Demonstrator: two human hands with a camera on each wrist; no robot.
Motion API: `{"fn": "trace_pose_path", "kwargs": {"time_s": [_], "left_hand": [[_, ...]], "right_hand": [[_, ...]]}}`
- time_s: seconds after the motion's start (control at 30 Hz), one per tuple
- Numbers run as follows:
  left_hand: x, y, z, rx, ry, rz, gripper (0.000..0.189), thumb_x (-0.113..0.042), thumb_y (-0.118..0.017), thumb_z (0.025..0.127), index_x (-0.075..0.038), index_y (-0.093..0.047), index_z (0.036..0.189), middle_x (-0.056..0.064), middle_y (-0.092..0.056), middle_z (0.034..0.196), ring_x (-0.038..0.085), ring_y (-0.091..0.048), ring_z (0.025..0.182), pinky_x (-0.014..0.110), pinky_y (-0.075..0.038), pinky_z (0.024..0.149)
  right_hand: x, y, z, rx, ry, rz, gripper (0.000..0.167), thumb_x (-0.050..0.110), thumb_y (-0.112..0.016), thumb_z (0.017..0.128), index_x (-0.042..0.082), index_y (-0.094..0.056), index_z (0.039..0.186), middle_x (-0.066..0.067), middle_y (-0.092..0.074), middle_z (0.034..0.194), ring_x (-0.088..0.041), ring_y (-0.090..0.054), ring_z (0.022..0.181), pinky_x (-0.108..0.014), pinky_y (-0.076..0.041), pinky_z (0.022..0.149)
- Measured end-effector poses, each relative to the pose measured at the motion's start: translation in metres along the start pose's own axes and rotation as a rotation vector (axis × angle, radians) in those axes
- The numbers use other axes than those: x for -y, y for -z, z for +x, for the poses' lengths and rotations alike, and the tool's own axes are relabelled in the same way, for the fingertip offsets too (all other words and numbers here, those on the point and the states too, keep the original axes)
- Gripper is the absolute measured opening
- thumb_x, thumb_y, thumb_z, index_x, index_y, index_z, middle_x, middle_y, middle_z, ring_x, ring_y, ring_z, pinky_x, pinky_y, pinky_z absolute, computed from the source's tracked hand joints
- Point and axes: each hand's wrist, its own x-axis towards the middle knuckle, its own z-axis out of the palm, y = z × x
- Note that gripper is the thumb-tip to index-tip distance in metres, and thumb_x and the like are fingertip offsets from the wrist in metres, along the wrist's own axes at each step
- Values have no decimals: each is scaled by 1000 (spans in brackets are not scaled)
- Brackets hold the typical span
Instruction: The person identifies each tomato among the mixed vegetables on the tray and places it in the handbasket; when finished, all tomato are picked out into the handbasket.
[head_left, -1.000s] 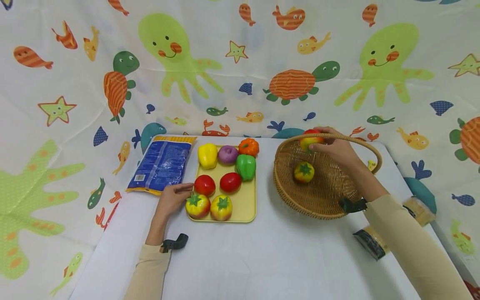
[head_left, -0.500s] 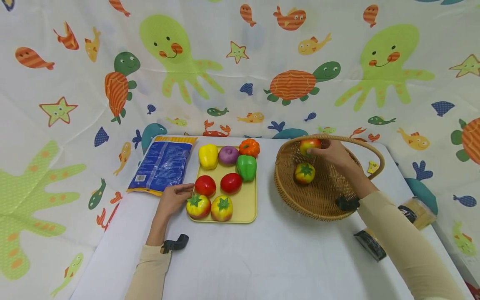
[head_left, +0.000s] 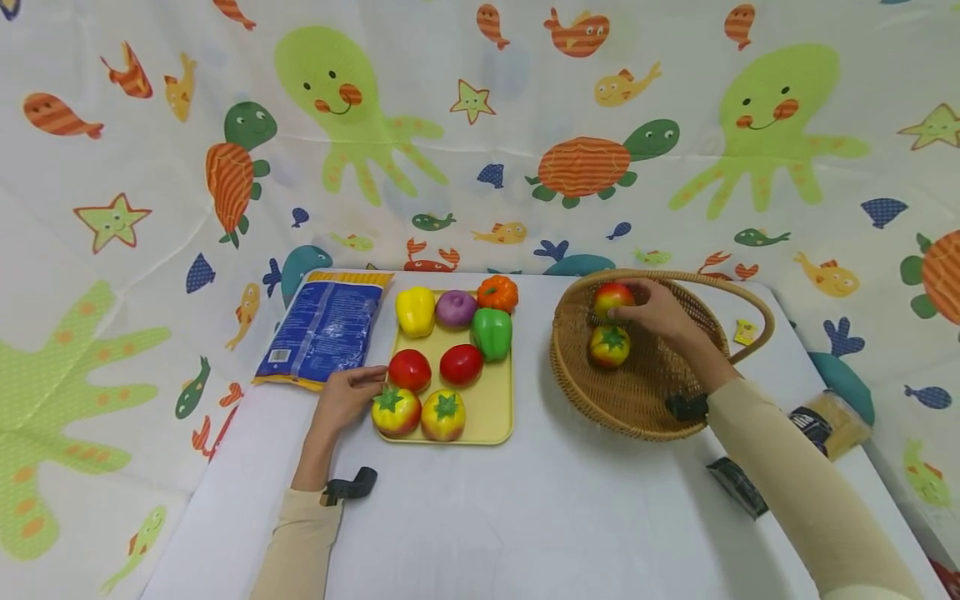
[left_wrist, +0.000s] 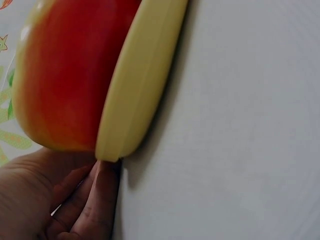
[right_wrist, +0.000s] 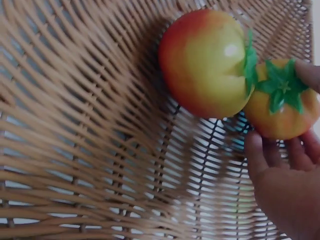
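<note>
My right hand (head_left: 656,310) is inside the wicker basket (head_left: 570,400), thumb and fingers around a red-and-yellow toy tomato (head_left: 612,298) with green leaves. In the right wrist view, the held tomato (right_wrist: 281,107) meets a second toy tomato (right_wrist: 205,65) lying in the basket. My left hand (head_left: 347,400) grips the left edge of the yellow tray (head_left: 491,417), beside a toy tomato (head_left: 396,412). The left wrist view has the thumb behind that tomato and the fingers at the tray's rim; the fingertips are partly hidden.
On the tray sit another toy tomato (head_left: 443,415), two red vegetables, a green pepper (head_left: 492,333), a yellow pepper (head_left: 415,312), a purple onion (head_left: 456,309) and an orange pumpkin (head_left: 497,294). A blue packet (head_left: 326,329) lies left; a clear package (head_left: 836,421) lies right. The basket's handle arches behind my hand.
My right hand has carried its toy tomato lower and slightly left, from near the basket's rim to beside the other tomato. The left hand and tray have stayed put.
</note>
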Motion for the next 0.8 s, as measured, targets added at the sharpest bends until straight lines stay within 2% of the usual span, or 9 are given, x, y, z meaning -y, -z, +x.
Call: {"fn": "trace_pose_path", "kwargs": {"time_s": [0.13, 0.27, 0.4, 0.53, 0.8], "left_hand": [[1, 0, 0, -2, -5, 3, 34, -14, -69, 92, -2, -69, 124, 15, -70, 113, 27, -68, 101, 30, -56, 85], [0, 1, -1, -4, -15, 10, 34, -15, -69, 92, -2, -69, 124, 15, -71, 112, 27, -68, 100, 31, -56, 86], [-1, 1, -2, -8, -21, 13, 34, -14, -69, 92, -2, -69, 124, 15, -71, 112, 27, -68, 101, 32, -56, 86], [-1, 1, -2, -3, -15, 4, 34, -13, -69, 92, -2, -69, 124, 15, -71, 111, 28, -68, 101, 32, -56, 85], [-1, 0, -3, -5, -13, 2, 33, -12, -69, 92, -1, -69, 123, 15, -71, 110, 27, -69, 100, 31, -55, 86]], "right_hand": [[-4, 0, 1, 26, 9, 33, 72, 26, -76, 89, 3, -41, 147, -22, -49, 134, -33, -49, 116, -41, -45, 95], [-8, 0, 1, 58, -8, 62, 70, 23, -76, 89, 5, -41, 147, -22, -48, 134, -34, -48, 116, -45, -43, 98], [-11, -2, 0, 128, -19, 69, 70, 21, -77, 88, 6, -42, 147, -23, -48, 134, -35, -48, 116, -48, -43, 99], [-15, -5, -1, 184, -11, 65, 69, 18, -78, 86, 7, -44, 145, -20, -51, 134, -33, -49, 116, -41, -46, 97], [-20, -4, -2, 205, 25, 131, 65, 9, -75, 88, 7, -45, 146, -19, -47, 140, -31, -47, 118, -26, -48, 90]]}}
